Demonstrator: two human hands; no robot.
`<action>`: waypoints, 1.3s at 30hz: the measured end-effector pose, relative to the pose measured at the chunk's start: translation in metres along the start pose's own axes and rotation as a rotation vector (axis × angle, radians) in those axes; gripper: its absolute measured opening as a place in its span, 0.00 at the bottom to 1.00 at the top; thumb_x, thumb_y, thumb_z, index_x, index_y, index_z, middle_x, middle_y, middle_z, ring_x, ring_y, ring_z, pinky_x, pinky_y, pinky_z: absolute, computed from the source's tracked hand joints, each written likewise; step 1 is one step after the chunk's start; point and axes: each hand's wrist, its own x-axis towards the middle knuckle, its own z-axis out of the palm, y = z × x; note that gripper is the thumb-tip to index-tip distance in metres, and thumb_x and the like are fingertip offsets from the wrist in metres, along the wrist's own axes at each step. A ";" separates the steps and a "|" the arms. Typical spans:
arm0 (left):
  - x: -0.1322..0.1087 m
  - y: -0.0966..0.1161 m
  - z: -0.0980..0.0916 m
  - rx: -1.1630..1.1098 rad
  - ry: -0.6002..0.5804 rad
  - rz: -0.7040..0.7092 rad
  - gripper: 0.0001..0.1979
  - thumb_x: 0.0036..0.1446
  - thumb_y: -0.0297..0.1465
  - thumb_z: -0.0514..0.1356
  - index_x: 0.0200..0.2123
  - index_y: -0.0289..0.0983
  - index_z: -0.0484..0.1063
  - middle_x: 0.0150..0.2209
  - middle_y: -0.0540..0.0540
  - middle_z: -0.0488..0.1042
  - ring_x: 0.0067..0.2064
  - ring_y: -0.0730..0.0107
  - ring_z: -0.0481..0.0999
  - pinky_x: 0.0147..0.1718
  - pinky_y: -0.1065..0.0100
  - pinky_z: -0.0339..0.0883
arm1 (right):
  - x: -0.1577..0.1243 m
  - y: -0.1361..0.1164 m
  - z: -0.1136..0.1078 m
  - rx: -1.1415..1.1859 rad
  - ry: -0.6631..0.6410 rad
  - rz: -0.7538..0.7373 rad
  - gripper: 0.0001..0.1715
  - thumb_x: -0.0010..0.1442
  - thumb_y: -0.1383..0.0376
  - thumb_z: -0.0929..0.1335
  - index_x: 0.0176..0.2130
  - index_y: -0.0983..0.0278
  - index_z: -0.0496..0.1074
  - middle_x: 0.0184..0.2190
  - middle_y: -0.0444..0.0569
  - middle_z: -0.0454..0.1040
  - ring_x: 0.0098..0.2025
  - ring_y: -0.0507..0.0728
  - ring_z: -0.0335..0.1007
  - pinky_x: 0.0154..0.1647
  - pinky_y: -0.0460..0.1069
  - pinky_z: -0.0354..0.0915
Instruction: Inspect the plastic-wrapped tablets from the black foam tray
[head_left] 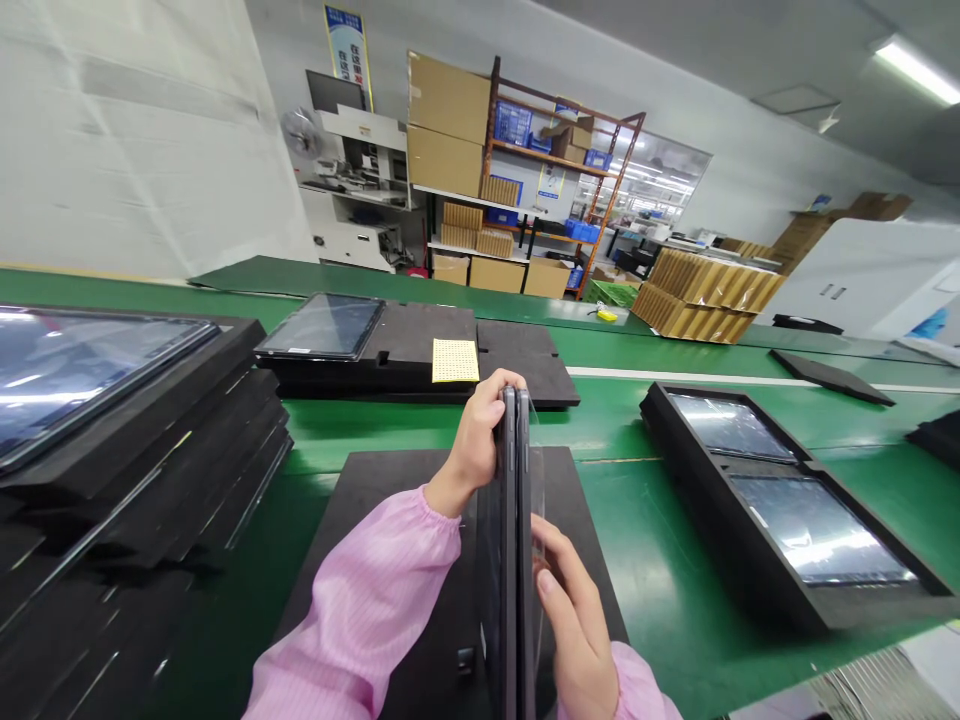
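Note:
Two thin dark tablets (511,560) stand edge-on, side by side, with a narrow gap between them. My left hand (478,430) is closed around their far upper end, thumb on the near side. Along the right tablet's outer face, a clear film (537,490) stands slightly away from it. My right hand (577,620) is on that side, fingers bent against the film and the right tablet; its fingertips are partly hidden. Beneath the tablets lies a black foam board (405,500) on the green bench.
At left, black foam trays (150,440) are stacked, a tablet (82,370) on top. Ahead, another tablet (322,325) and a yellow sticker sheet (455,361) rest on black foam. At right, a foam tray (806,590) holds two screens. Cardboard dividers (705,295) stand farther back.

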 end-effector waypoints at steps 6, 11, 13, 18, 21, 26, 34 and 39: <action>0.000 0.001 -0.001 -0.003 0.001 0.002 0.10 0.52 0.39 0.46 0.29 0.41 0.63 0.27 0.50 0.65 0.31 0.62 0.64 0.34 0.59 0.58 | 0.006 -0.007 0.001 -0.045 0.023 -0.102 0.17 0.72 0.55 0.63 0.57 0.42 0.72 0.57 0.37 0.75 0.59 0.50 0.71 0.56 0.38 0.67; 0.001 0.001 0.000 -0.013 -0.009 -0.010 0.11 0.52 0.40 0.46 0.29 0.41 0.63 0.28 0.49 0.66 0.32 0.61 0.65 0.36 0.59 0.58 | 0.007 -0.013 0.003 -0.057 0.009 -0.127 0.17 0.72 0.56 0.64 0.58 0.42 0.72 0.57 0.38 0.74 0.59 0.50 0.71 0.56 0.39 0.68; 0.000 0.001 0.000 -0.031 -0.013 -0.009 0.11 0.52 0.40 0.46 0.29 0.41 0.63 0.27 0.50 0.66 0.32 0.62 0.64 0.35 0.60 0.58 | 0.006 -0.015 0.004 -0.076 0.014 -0.143 0.18 0.71 0.56 0.64 0.58 0.43 0.71 0.57 0.39 0.75 0.58 0.51 0.72 0.55 0.40 0.69; -0.001 0.001 -0.002 -0.040 -0.016 -0.001 0.11 0.52 0.40 0.46 0.30 0.41 0.63 0.28 0.50 0.66 0.31 0.62 0.64 0.34 0.59 0.57 | 0.011 -0.021 0.005 -0.097 -0.014 -0.150 0.20 0.70 0.53 0.65 0.60 0.46 0.70 0.59 0.43 0.73 0.59 0.54 0.71 0.56 0.42 0.70; -0.003 0.004 -0.003 0.007 -0.022 0.025 0.11 0.53 0.40 0.46 0.30 0.42 0.63 0.29 0.49 0.67 0.34 0.60 0.66 0.36 0.58 0.58 | 0.023 -0.024 0.006 -0.084 -0.021 -0.150 0.22 0.69 0.52 0.65 0.61 0.46 0.68 0.62 0.43 0.69 0.63 0.56 0.66 0.59 0.45 0.68; -0.011 0.014 0.001 0.066 -0.087 0.072 0.11 0.53 0.40 0.46 0.32 0.42 0.64 0.31 0.48 0.69 0.37 0.56 0.67 0.40 0.56 0.59 | 0.052 -0.029 0.012 0.002 0.013 -0.229 0.23 0.69 0.55 0.66 0.62 0.46 0.68 0.63 0.42 0.70 0.63 0.57 0.66 0.59 0.47 0.69; -0.012 0.030 -0.003 0.169 -0.051 0.161 0.11 0.53 0.41 0.47 0.32 0.42 0.63 0.30 0.47 0.69 0.35 0.55 0.67 0.38 0.54 0.61 | 0.079 -0.041 0.018 0.014 -0.024 -0.416 0.22 0.70 0.57 0.66 0.61 0.48 0.70 0.62 0.44 0.70 0.64 0.61 0.66 0.64 0.54 0.67; -0.008 0.031 -0.012 0.295 -0.032 0.278 0.13 0.56 0.43 0.45 0.33 0.42 0.62 0.30 0.48 0.68 0.32 0.57 0.64 0.37 0.55 0.58 | 0.091 -0.037 0.025 0.134 -0.002 -0.426 0.21 0.65 0.55 0.69 0.57 0.52 0.75 0.57 0.48 0.75 0.60 0.64 0.71 0.60 0.57 0.71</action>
